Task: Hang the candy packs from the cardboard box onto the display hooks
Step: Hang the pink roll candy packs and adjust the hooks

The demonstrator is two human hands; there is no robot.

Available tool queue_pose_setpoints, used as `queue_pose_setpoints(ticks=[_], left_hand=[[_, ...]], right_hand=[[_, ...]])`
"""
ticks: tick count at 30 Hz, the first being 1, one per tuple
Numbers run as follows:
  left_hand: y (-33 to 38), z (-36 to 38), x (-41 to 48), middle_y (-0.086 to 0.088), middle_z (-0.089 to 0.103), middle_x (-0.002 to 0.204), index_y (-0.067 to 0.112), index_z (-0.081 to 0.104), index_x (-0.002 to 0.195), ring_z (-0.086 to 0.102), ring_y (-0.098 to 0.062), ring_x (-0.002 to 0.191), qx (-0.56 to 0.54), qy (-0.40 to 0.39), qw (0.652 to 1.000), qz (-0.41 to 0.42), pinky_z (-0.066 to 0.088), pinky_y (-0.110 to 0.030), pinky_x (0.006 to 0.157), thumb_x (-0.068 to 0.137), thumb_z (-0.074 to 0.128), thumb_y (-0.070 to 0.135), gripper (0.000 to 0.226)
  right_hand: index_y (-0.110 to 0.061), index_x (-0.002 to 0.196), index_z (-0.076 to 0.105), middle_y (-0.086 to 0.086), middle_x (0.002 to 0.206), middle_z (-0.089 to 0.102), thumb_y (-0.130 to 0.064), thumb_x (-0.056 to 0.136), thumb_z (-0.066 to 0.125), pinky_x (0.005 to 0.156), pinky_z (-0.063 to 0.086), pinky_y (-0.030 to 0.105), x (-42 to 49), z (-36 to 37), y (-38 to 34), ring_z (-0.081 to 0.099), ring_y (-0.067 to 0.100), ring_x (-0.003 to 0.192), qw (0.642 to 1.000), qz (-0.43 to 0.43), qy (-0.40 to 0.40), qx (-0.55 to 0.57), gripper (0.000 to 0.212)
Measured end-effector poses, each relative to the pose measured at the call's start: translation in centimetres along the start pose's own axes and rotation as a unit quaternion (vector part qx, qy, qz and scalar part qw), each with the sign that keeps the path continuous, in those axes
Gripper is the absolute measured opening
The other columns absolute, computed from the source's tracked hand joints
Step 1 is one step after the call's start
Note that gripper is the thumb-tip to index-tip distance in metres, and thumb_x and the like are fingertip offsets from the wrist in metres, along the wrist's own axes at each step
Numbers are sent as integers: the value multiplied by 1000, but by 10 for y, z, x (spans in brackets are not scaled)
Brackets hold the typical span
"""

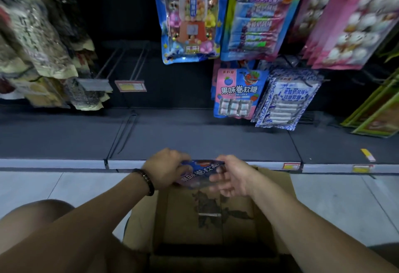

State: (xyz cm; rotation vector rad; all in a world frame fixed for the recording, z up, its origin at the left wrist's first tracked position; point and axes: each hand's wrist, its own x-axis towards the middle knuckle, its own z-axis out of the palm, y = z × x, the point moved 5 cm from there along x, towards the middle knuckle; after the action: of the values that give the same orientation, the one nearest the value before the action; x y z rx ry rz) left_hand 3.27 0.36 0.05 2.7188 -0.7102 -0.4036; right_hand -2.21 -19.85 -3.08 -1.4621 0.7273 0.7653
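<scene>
Both my hands hold one blue candy pack (199, 173) with white lettering, tilted flat above the open cardboard box (207, 214). My left hand (166, 167) grips its left end from above, and my right hand (232, 175) pinches its right end. The box bottom that shows is bare cardboard with dark print. A matching pink and blue candy pack (236, 92) hangs on a hook at the right of the display. Bare metal display hooks (123, 61) with price tags stick out at the middle left.
A dark base shelf (194, 141) runs across below the hooks, with yellow price labels on its front edge. Other hanging packs fill the top, the left and the right: a blue toy pack (190, 13), a blue-patterned pack (285, 102), pink packs (354, 20). Pale floor tiles flank the box.
</scene>
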Motion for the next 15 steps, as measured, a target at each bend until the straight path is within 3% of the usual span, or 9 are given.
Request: queue_pose_setpoints(ticks=[2,5,8,10,12,13,15], left_hand=[[2,-9,-1,11,76,104,35,70,111,71,-13,95,-35,49,998,-19,57,-34,70,101,60,57,26],[8,-24,0,18,78,90,37,75,95,73,-1,82,-108,118,986,-44,60,-32,63,90,66,70,34],[21,-36,4,20,78,83,37,78,88,74,3,76,-154,116,980,-53,63,-33,63,85,71,71,35],[32,-43,10,17,79,80,36,78,87,75,0,73,-170,110,979,-37,63,-39,65,88,73,65,29],[40,-53,18,15,79,80,34,79,87,75,-1,72,-196,107,975,-24,63,-43,68,92,75,55,22],[42,-57,22,17,80,80,33,80,89,76,0,72,-205,100,973,-23,64,-42,69,94,75,50,18],[47,-69,35,20,80,83,37,81,93,75,3,75,-189,94,977,-13,64,-40,73,96,73,49,15]], right_hand=[[-17,80,50,2,66,70,-38,107,38,58,40,27,-8,-14,-8,74,28,65,996,-21,35,-83,35],[-14,86,51,0,50,56,-17,103,31,48,30,20,-21,-36,-23,67,25,53,978,-63,68,-188,27],[-3,90,59,11,62,63,-6,102,39,35,29,20,-35,-55,-44,64,29,52,947,-135,95,-275,23],[-3,100,62,15,86,70,-1,99,47,42,39,24,-42,-68,-63,69,30,67,942,-204,98,-248,15],[-12,116,62,12,112,70,2,97,57,62,53,30,-50,-77,-77,72,28,92,954,-247,44,-165,24],[-16,120,62,10,120,67,1,96,63,73,56,33,-51,-80,-82,70,28,101,952,-265,25,-152,30],[-20,117,60,4,116,63,-10,89,80,84,53,39,-47,-91,-94,65,23,100,933,-310,56,-177,36]])
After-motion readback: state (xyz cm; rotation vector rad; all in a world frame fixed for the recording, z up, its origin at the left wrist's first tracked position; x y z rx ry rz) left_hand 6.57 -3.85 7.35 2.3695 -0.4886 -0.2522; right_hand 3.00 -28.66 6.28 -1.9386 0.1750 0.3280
